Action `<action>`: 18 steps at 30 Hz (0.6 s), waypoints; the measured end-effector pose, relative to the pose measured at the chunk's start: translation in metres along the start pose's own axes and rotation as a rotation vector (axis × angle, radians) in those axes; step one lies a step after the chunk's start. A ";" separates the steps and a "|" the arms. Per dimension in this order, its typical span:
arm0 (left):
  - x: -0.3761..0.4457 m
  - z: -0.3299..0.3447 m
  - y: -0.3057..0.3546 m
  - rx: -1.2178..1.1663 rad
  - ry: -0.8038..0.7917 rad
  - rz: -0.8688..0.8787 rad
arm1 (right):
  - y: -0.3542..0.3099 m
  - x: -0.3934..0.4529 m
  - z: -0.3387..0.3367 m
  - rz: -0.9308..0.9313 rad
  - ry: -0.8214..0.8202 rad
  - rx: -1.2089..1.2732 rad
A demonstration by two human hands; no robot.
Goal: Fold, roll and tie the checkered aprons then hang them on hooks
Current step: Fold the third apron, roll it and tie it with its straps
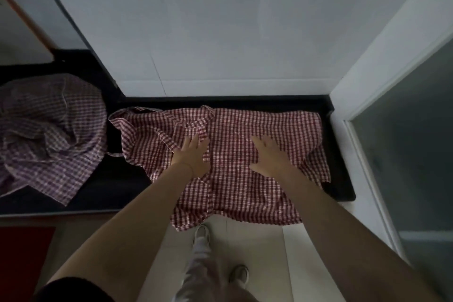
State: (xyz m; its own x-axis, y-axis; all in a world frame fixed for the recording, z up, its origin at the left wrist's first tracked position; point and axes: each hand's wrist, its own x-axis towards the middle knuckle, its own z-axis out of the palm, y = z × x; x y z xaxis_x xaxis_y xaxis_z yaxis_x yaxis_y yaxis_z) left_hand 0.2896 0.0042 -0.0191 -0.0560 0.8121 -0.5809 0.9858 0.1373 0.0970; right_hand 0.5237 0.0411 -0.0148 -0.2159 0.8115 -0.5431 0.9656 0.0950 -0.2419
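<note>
- Head view: red checkered apron (235, 154) lies spread on the black table (340, 179), near hem hanging over the front edge, left part still bunched.
- Left hand (192, 154) rests flat on the apron near its crumpled strap, fingers straight, gripping nothing.
- Right hand (270, 158) lies flat on the cloth, fingers spread.
- Step, as I judge it: smoothing before the first fold.
- Next move likely calls for flattening the bunched left side, then pinching an edge to fold.
- Purple checkered apron (46, 135) waits heaped on the table's left.
</note>
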 end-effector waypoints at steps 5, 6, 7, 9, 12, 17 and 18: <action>0.018 0.003 -0.006 0.013 -0.038 -0.108 | 0.003 0.019 0.017 0.010 -0.044 -0.021; 0.020 -0.006 -0.006 0.017 -0.025 -0.135 | -0.001 0.023 0.011 0.017 -0.023 0.007; 0.026 -0.015 -0.006 0.026 -0.016 -0.153 | -0.005 0.030 0.005 0.033 -0.004 0.025; 0.033 -0.027 -0.008 0.028 0.094 -0.169 | -0.011 0.042 -0.004 0.049 0.103 0.015; 0.049 -0.037 -0.012 -0.036 0.357 -0.166 | -0.014 0.060 -0.015 0.081 0.305 0.025; 0.084 -0.047 -0.008 -0.160 0.207 0.092 | -0.005 0.083 -0.021 0.147 0.144 0.007; 0.088 -0.047 -0.007 -0.145 0.139 0.092 | -0.003 0.085 -0.020 0.155 0.107 -0.003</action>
State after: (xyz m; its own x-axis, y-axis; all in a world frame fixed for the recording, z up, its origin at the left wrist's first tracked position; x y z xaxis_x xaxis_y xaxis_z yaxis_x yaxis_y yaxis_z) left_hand 0.2705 0.1016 -0.0326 0.0018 0.8940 -0.4480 0.9553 0.1309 0.2652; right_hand 0.5050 0.1215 -0.0437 -0.0479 0.8732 -0.4850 0.9866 -0.0343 -0.1593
